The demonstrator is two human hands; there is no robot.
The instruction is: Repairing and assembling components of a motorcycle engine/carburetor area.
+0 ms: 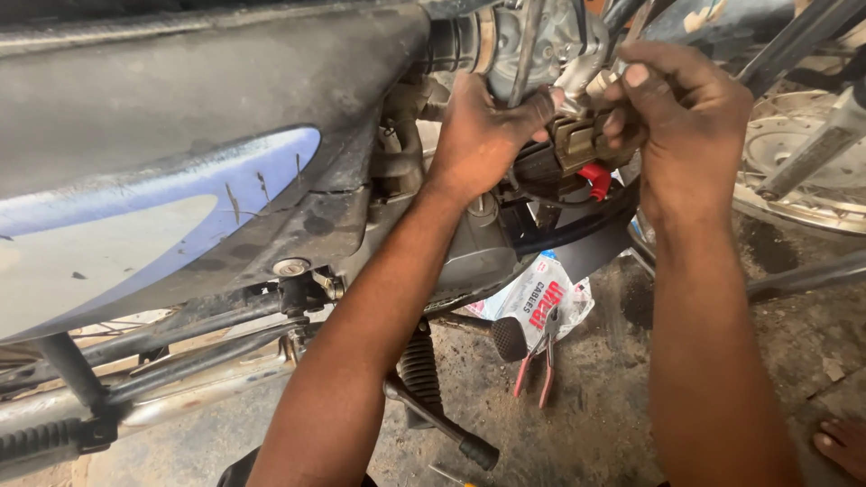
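On the dirt floor below the fingers lie red-handled pliers (539,359) beside a plastic cable packet (541,293). Higher up, both hands work under the motorcycle's dark side panel (225,108). The left hand (483,135) grips the underside of the grey carburettor (532,41); the right hand (672,108) pinches a brownish connector block (582,140) just beneath it. The block looks grimy, a red cap (595,180) hanging below. It seems mid-job: parts exposed, nothing refitted.

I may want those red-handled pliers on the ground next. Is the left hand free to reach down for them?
Probably not at once: the left hand is pressed against the carburettor. The pliers lie uncovered on the ground below, beside the plastic packet.
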